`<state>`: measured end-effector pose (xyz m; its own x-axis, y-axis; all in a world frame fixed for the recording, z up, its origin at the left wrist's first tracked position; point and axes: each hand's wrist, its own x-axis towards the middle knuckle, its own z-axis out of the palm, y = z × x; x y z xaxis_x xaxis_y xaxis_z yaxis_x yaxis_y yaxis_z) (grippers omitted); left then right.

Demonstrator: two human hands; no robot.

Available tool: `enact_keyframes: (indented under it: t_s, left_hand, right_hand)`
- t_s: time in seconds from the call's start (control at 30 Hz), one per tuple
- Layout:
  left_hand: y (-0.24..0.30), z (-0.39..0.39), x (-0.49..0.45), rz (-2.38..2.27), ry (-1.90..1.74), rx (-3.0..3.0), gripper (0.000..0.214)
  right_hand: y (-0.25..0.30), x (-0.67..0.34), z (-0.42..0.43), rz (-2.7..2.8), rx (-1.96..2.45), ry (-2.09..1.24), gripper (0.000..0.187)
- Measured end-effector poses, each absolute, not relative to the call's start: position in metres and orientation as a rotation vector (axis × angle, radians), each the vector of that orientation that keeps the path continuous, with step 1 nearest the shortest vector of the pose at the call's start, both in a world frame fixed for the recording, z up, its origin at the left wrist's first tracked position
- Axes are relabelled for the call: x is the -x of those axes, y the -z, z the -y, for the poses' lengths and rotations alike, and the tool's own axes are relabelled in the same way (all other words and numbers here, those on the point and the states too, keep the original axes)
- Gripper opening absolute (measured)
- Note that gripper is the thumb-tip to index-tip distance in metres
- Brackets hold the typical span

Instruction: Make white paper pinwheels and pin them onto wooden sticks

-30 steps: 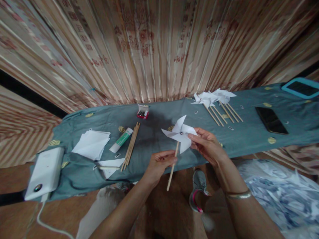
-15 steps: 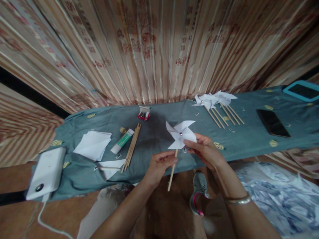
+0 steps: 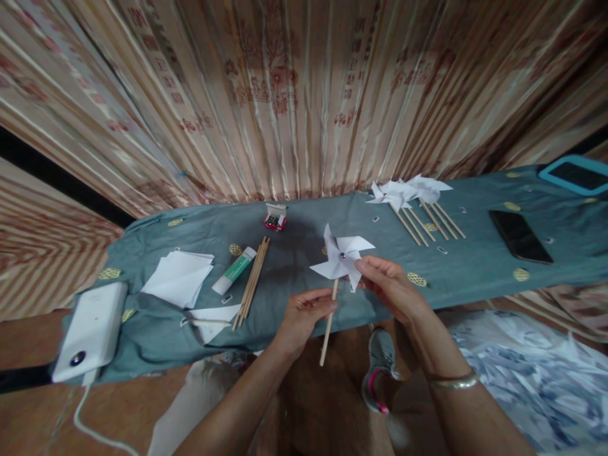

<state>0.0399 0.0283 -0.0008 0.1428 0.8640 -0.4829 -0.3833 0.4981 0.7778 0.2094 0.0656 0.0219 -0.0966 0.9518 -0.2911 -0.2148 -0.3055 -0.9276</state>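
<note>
I hold a white paper pinwheel (image 3: 342,256) on a thin wooden stick (image 3: 329,324) above the near edge of the table. My left hand (image 3: 304,315) is pinched around the stick just below the paper wheel. At the wheel's right side, the fingertips of my right hand (image 3: 389,285) touch one paper blade. A small metal pin sits at the wheel's centre. Several finished pinwheels (image 3: 408,190) lie at the back right of the table.
A blue-grey cloth (image 3: 475,266) covers the table. On it lie loose wooden sticks (image 3: 251,278), a glue stick (image 3: 234,269), white paper squares (image 3: 177,278), a red pin box (image 3: 274,220), a black phone (image 3: 520,235), a blue-framed tablet (image 3: 574,174) and a white device (image 3: 90,329). A curtain hangs behind.
The paper wheel has turned on its pin between frames; its blades point differently. My right fingertips stay at its right blade. The left hand holds the stick still.
</note>
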Motion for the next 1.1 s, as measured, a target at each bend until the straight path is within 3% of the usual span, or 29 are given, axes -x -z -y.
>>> enact_keyframes:
  t_s: [0.23, 0.93, 1.1]
  left_hand:
    - [0.0003, -0.0268, -0.0397, -1.093, -0.948, -0.553, 0.039]
    - [0.0007, -0.0281, -0.0392, -1.092, -0.983, -0.552, 0.041]
    - [0.0013, -0.0260, -0.0371, -1.048, -0.926, -0.557, 0.039]
  right_hand:
    - [-0.0244, -0.2117, -0.0722, 0.667, 1.146, -1.580, 0.028]
    - [-0.0259, -0.2040, -0.0706, 0.721, 1.128, -1.564, 0.024]
    - [-0.0301, -0.2091, -0.0717, 0.724, 1.111, -1.584, 0.031]
